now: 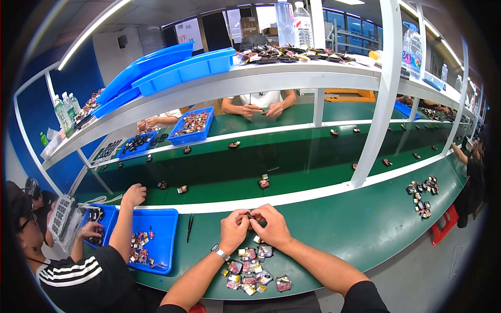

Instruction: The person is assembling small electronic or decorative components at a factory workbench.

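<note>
Close together above the green bench, my left hand (pixel 234 229) and my right hand (pixel 271 226) are both closed on a small black part (pixel 249 216). It sits pinched between the fingertips and is mostly hidden by them. Just below my hands lies a loose cluster of small electronic units (pixel 249 267) with reddish circuit boards, white and yellow pieces and dark or clear casings. To the left of my left hand, a pair of dark tweezers (pixel 190 228) rests on the bench.
Left of me stands a blue bin (pixel 163 221) with similar parts, beside a co-worker's arm (pixel 124 224). Ahead, a white rail (pixel 292 197) borders a green belt carrying scattered units. A white post (pixel 380 104) rises at right. More units (pixel 421 195) lie far right.
</note>
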The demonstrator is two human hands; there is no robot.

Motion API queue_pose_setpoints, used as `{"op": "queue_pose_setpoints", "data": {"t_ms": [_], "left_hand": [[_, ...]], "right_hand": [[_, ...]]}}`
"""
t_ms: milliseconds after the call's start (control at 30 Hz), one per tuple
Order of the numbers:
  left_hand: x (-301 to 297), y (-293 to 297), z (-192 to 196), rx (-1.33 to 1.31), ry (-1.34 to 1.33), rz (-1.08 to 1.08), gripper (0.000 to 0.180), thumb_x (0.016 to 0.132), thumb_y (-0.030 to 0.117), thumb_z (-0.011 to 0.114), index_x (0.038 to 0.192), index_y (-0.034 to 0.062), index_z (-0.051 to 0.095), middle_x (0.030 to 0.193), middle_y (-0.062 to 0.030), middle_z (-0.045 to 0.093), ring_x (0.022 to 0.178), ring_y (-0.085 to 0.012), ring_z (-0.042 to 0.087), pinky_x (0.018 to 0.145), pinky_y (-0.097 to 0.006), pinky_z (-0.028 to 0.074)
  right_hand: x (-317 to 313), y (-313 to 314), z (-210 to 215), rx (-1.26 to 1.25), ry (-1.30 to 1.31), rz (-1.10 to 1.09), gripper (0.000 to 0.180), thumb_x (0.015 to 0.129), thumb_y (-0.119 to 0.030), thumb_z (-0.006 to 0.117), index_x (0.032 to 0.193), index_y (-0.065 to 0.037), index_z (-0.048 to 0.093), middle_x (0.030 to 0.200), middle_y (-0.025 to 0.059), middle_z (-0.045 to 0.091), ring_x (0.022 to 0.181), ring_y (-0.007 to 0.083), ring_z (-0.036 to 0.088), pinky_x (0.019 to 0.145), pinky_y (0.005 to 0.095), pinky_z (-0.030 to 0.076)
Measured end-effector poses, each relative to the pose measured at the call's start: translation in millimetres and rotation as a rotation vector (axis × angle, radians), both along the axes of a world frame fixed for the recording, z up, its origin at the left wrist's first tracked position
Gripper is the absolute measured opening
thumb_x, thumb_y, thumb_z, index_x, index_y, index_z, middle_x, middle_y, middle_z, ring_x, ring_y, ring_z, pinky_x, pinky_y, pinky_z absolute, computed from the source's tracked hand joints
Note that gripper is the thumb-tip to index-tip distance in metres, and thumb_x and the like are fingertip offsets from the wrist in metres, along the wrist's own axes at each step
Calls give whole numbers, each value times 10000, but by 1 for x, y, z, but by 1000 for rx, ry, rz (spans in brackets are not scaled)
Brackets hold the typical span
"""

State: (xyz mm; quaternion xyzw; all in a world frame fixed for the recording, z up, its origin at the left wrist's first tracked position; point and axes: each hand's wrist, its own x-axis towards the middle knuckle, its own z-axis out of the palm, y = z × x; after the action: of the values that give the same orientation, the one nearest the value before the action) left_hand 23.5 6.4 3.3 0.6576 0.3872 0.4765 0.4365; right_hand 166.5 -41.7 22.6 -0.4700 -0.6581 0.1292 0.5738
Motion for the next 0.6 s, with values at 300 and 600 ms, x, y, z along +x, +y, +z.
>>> {"op": "queue_pose_setpoints", "data": {"t_ms": [300,600], "left_hand": [[-3,8,-11,-22,80,-48,195,923,27,553,1073,-80,617,897,-118,719,825,-117,681,710,-251,547],[-2,8,-8,-109,-17,-112,202,943,20,541,1124,-51,597,1000,-84,687,839,-91,646,720,-225,549]], "right_hand": [[3,3,-1,-93,81,47,176,786,-8,692,957,15,654,924,100,639,733,168,656,667,265,544],[8,5,-7,-10,-58,-84,143,807,-36,691,950,-28,681,932,95,640,743,202,665,669,294,548]]}}
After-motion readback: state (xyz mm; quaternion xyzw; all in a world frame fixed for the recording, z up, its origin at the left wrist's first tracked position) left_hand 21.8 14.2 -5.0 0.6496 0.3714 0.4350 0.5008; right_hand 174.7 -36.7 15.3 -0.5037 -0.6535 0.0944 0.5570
